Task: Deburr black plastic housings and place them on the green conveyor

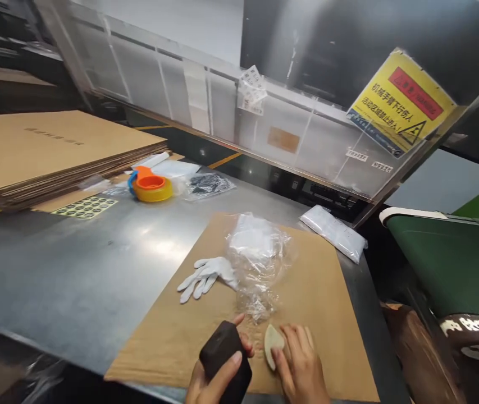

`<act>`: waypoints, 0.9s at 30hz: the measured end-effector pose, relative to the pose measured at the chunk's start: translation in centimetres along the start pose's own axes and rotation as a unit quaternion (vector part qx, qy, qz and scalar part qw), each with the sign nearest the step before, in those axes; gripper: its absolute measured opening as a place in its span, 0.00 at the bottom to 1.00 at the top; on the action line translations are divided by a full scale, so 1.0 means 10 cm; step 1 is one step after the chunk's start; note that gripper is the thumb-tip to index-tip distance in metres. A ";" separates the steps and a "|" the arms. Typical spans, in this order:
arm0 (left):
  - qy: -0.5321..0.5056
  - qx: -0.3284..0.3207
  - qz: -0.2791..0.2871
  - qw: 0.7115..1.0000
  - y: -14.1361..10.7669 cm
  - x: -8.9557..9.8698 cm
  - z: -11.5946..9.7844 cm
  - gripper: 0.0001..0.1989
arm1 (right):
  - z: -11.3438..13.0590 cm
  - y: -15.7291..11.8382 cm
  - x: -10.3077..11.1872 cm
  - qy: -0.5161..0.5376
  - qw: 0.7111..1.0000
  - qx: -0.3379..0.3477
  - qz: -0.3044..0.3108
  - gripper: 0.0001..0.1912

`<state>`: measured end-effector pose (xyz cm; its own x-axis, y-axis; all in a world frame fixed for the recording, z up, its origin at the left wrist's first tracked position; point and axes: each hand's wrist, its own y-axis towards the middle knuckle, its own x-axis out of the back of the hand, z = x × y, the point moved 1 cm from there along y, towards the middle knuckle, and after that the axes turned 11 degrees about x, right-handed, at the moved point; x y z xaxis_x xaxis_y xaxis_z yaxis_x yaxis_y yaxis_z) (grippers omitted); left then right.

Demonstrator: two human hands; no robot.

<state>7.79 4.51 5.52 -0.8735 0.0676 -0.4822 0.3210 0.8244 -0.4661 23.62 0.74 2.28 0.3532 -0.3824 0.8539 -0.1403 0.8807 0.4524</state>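
Observation:
Near the bottom of the head view, my left hand (214, 381) is wrapped round a dark block-shaped object (224, 353). To its right, my right hand (302, 365) holds a small pale, curved piece (272, 345) between thumb and fingers. Both hands are over a brown cardboard sheet (319, 292). Beyond them, crumpled clear plastic (258, 247) with something white inside lies on the sheet. A white glove (208, 276) rests left of the plastic, its fingers pointing left.
On the metal table (74, 269) stand a yellow tape roll in an orange dispenser (151, 186), a sticker sheet (85, 207) and stacked cardboard (62, 151). A white packet (334, 231) lies at the right edge. A green conveyor (450, 264) is farther right.

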 end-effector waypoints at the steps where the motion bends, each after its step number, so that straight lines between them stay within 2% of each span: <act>1: 0.038 -0.025 0.010 0.999 -0.03 0.10 -0.03 0.25 | -0.03 -0.02 -0.10 -0.038 0.999 -0.013 -0.004 0.19; 3: 0.121 -0.068 0.055 0.989 -0.08 0.28 -0.07 0.24 | -0.06 -0.06 -0.25 -0.086 0.996 -0.020 0.006 0.19; 5: 0.200 -0.109 0.075 0.971 -0.12 0.43 -0.09 0.22 | -0.02 -0.09 -0.27 -0.071 0.997 -0.012 0.025 0.18; 8: 0.312 -0.147 0.048 0.937 -0.15 0.57 -0.10 0.19 | 0.14 -0.09 -0.06 0.011 0.999 -0.006 0.040 0.19; 10: 0.366 -0.149 0.071 0.916 -0.15 0.60 -0.12 0.18 | 0.34 -0.03 0.15 0.077 0.996 0.032 0.036 0.24; 13: 0.380 -0.158 0.136 0.901 -0.17 0.58 -0.17 0.17 | 0.68 0.07 0.36 0.136 0.979 0.148 0.041 0.27; 15: 0.363 -0.196 0.155 0.898 -0.20 0.56 -0.20 0.17 | 0.83 0.12 0.40 0.152 0.969 0.189 0.043 0.28; 19: 0.370 -0.255 0.227 0.864 -0.25 0.57 -0.20 0.22 | 0.88 0.13 0.43 0.166 0.963 0.208 0.036 0.29; 23: 0.386 -0.270 0.211 0.856 -0.28 0.63 -0.14 0.21 | 0.89 0.16 0.48 0.163 0.952 0.253 0.061 0.30; 27: 0.419 -0.208 0.239 0.851 -0.33 0.62 -0.18 0.13 | 0.95 0.22 0.54 0.170 0.953 0.246 0.051 0.28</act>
<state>0.67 3.21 5.39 -0.6891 0.6850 0.2367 0.7086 0.7053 0.0216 16.47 -2.04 10.31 0.5823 -0.1153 0.8047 -0.5769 0.6389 0.5090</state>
